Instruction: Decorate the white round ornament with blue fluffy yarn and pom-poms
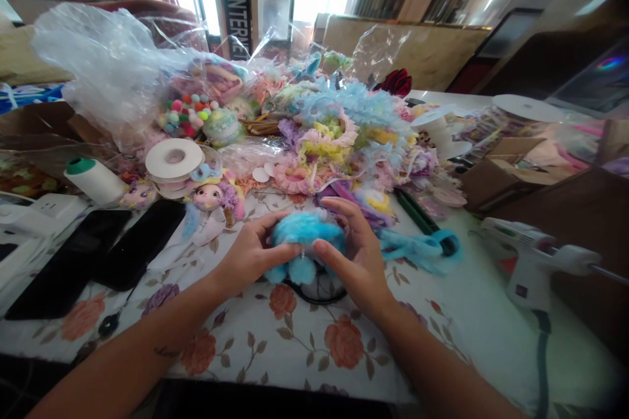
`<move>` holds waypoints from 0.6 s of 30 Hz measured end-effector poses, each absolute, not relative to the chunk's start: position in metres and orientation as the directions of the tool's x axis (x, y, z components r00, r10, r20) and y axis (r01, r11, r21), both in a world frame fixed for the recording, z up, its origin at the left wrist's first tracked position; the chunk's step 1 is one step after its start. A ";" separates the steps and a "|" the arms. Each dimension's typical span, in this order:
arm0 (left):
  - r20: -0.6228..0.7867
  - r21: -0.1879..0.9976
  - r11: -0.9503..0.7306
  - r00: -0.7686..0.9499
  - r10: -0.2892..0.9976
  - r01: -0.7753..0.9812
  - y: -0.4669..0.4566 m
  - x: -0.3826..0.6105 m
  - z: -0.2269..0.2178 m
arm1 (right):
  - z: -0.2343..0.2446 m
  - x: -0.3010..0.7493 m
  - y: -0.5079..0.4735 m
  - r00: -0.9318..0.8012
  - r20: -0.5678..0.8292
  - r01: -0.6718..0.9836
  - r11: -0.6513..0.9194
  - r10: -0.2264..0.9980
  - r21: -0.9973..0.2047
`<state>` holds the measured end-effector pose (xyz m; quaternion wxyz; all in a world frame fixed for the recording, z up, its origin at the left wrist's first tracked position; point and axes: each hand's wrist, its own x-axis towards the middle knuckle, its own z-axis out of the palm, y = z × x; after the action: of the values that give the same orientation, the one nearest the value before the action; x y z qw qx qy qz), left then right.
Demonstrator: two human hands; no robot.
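Both my hands grip a fluffy blue plush piece (304,236) over the floral tablecloth (295,334). My left hand (248,252) wraps it from the left, thumb pressed on its front. My right hand (354,255) curls round its right side, fingers over the top and thumb against the fur. A dark ring-shaped thing (317,292) lies under the plush. Just beyond lie a small doll with purple hair (211,198) and blue fuzzy trim (417,250).
A white glue gun (533,262) stands at the right. Two black phones (98,252) lie at the left, near a white ribbon spool (173,160) and a thread cone (93,178). Heaps of pastel lace, pom-poms (187,114) and plastic bags fill the back; cardboard boxes (501,177) sit right.
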<state>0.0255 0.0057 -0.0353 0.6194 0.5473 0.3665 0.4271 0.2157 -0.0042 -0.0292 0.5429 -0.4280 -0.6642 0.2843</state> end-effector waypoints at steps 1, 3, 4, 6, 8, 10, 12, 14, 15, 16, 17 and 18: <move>0.029 0.994 0.010 0.364 0.931 -0.105 0.005 0.026 -0.036 | -0.028 0.215 -0.005 -0.035 0.491 0.292 0.478 0.871 -0.828; 0.050 0.996 -0.018 0.371 0.927 -0.090 0.005 0.026 -0.036 | -0.027 0.213 -0.007 -0.036 0.493 0.332 0.475 0.869 -0.815; 0.053 0.995 -0.019 0.378 0.924 -0.095 0.004 0.026 -0.036 | -0.027 0.213 -0.007 -0.046 0.482 0.332 0.469 0.875 -0.819; 0.050 0.993 -0.005 0.390 0.919 -0.114 0.004 0.025 -0.035 | -0.027 0.214 -0.006 -0.069 0.457 0.301 0.455 0.887 -0.838; 0.041 0.992 0.012 0.398 0.917 -0.129 0.004 0.024 -0.034 | -0.028 0.214 -0.005 -0.084 0.437 0.273 0.442 0.896 -0.854; 0.039 0.989 0.021 0.399 0.916 -0.144 0.004 0.024 -0.034 | -0.030 0.215 -0.003 -0.091 0.428 0.259 0.437 0.899 -0.862; 0.037 0.986 0.030 0.397 0.917 -0.162 0.004 0.025 -0.035 | -0.031 0.214 -0.002 -0.089 0.417 0.253 0.425 0.905 -0.869; 0.032 0.983 0.041 0.389 0.921 -0.178 0.004 0.025 -0.035 | -0.032 0.214 -0.002 -0.077 0.400 0.252 0.406 0.913 -0.878; 0.026 0.982 0.048 0.385 0.922 -0.183 0.004 0.025 -0.035 | -0.032 0.214 -0.002 -0.072 0.391 0.255 0.396 0.918 -0.882; 0.020 0.981 0.056 0.385 0.923 -0.185 0.005 0.025 -0.034 | -0.032 0.213 -0.002 -0.069 0.382 0.259 0.386 0.922 -0.885; 0.016 0.980 0.063 0.389 0.921 -0.189 0.005 0.025 -0.034 | -0.033 0.213 -0.002 -0.068 0.373 0.265 0.377 0.925 -0.887; 0.015 0.979 0.068 0.397 0.917 -0.194 0.005 0.026 -0.034 | -0.033 0.213 -0.002 -0.069 0.364 0.273 0.369 0.929 -0.888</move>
<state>0.0255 0.0046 -0.0338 0.6462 0.5303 0.3412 0.4299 0.2128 -0.0020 -0.0327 0.5050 -0.4587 -0.6553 0.3244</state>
